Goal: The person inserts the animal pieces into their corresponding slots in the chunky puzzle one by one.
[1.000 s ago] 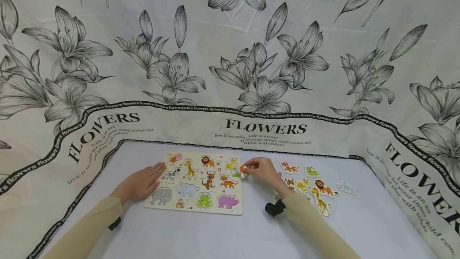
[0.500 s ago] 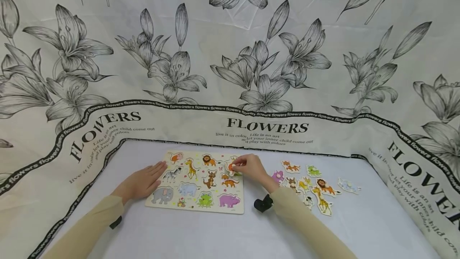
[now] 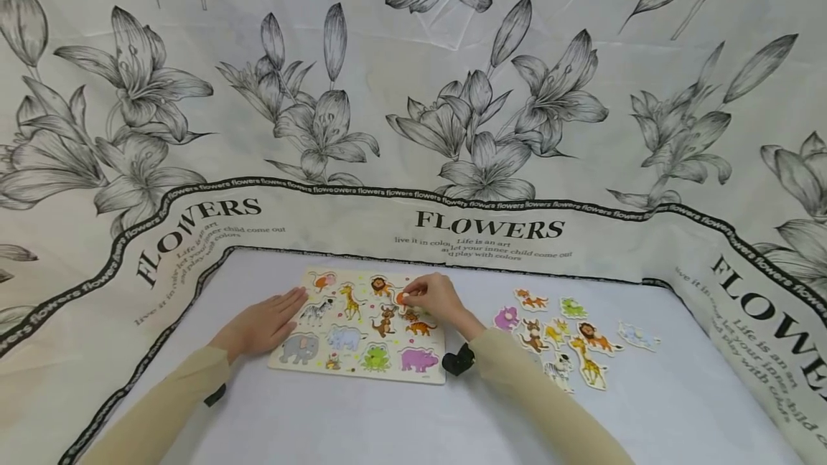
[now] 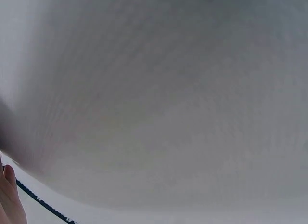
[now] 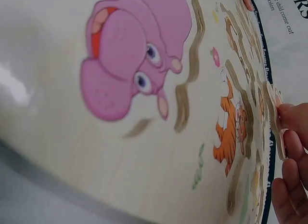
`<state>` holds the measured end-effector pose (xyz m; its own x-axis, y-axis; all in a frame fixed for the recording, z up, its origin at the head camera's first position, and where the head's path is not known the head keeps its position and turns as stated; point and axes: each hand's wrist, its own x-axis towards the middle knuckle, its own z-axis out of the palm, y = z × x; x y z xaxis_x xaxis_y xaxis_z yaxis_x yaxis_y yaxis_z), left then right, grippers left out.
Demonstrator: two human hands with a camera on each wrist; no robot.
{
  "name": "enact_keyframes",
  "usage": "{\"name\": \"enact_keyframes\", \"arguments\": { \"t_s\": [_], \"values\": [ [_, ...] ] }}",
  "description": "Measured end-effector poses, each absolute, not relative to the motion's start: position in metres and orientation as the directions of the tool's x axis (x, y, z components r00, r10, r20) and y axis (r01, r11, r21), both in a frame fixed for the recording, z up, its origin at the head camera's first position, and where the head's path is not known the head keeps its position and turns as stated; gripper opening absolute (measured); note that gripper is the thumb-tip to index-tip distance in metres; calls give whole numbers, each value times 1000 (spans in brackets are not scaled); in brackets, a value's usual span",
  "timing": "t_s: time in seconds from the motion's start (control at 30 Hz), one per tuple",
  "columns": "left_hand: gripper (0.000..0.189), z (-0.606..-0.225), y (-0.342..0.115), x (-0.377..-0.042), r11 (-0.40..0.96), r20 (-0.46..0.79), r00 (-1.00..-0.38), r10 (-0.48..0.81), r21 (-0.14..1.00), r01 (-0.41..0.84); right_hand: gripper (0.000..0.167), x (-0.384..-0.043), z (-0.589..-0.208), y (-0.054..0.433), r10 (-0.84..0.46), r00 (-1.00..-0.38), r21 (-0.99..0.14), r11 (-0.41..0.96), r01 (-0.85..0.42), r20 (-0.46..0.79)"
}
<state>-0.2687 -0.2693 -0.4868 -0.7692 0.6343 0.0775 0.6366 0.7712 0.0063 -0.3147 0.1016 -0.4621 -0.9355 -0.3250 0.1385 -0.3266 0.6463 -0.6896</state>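
Note:
A pale animal puzzle board (image 3: 397,346) with pictured recesses lies on the table. My right hand (image 3: 436,298) pinches an orange puzzle piece (image 3: 401,298) between thumb and fingertips, over the board's upper right part. In the right wrist view, the thumb and fingers (image 5: 293,156) grip the piece (image 5: 273,113), seen edge-on; its picture is mostly hidden. My left hand (image 3: 261,323) rests with straight fingers at the board's left edge. Only a bit of that hand (image 4: 12,200) shows in the left wrist view.
Right of the board lie several loose animal pieces, among them a lion (image 3: 596,336), a giraffe (image 3: 589,364), a zebra (image 3: 558,372), a frog (image 3: 572,308) and a purple hippo (image 3: 507,318). A flower-printed curtain (image 3: 362,224) stands behind the table.
My right hand has moved left with the orange piece, from the board's right edge to over its upper right part. More loose pieces show behind it. The left hand has stayed on the board.

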Motion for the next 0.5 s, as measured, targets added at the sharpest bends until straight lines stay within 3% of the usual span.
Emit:
{"name": "enact_keyframes", "arguments": {
  "t_s": [0.5],
  "values": [
    [56, -489, -269, -272, 771, 79, -769, 634, 18, 637, 16, -327, -463, 71, -381, -918, -701, 625, -343, 109]
  ]
}}
